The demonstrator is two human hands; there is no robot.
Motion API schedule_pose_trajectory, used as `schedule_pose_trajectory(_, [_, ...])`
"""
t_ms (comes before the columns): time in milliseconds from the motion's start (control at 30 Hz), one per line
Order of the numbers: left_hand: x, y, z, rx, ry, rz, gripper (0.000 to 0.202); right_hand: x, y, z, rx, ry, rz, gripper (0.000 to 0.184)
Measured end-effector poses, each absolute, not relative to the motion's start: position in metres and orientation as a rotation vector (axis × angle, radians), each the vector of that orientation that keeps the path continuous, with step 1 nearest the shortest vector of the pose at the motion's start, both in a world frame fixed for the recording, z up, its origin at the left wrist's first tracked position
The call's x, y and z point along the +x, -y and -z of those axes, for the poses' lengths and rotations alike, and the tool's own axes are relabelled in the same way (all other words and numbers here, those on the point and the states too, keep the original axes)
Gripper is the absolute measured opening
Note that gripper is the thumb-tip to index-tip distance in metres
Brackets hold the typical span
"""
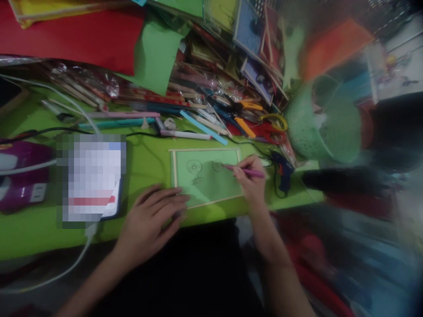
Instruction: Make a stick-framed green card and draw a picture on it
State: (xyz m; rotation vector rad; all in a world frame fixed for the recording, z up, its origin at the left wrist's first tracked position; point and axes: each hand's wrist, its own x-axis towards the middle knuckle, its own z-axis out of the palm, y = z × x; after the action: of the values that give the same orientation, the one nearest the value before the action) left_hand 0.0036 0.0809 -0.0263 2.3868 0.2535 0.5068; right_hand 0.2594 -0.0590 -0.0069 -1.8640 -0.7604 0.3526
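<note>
A light green card (pixel 206 176) edged with wooden sticks lies on the lime green table (pixel 148 163), with faint pencil-like circles drawn on it. My right hand (pixel 251 180) pinches a pink pen (pixel 244 171), whose tip touches the card near its upper right. My left hand (pixel 155 215) lies flat with fingers stretched out, pressing the card's lower left corner.
A pile of pens, sticks and scissors (pixel 211 114) crowds the far side. A blue glue gun (pixel 282 169) lies right of the card, beside a green basket (pixel 322 125). A phone (pixel 92 180) and a purple device (pixel 21 176) sit at left. Red and green paper sheets (pixel 99 39) lie behind.
</note>
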Motion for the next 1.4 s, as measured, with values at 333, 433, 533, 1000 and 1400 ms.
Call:
schedule_pose_trajectory(333, [0.0034,-0.08,0.0262,2.388,-0.254,-0.492,0.018,0.2574,0.0574,0.006,-1.885,0.799,-0.408,0.013])
schedule_pose_trajectory(433, [0.0034,-0.0803,0.026,2.378,-0.264,-0.497,0.018,0.2577,0.0581,0.0064,-1.908,0.797,-0.412,0.014])
schedule_pose_trajectory(533, [0.0033,-0.0804,0.0259,2.381,-0.258,-0.499,0.019,0.2574,0.0581,0.0059,-1.916,0.814,-0.418,0.015])
schedule_pose_trajectory(1000, [0.0035,-0.0811,0.0254,2.418,-0.232,-0.481,0.018,0.2589,0.0598,0.0083,-1.88,0.856,-0.422,0.013])
schedule_pose_trajectory(1400, [0.0027,-0.0811,0.0252,2.418,-0.22,-0.504,0.016,0.2585,0.0599,0.006,-1.906,0.822,-0.467,0.013])
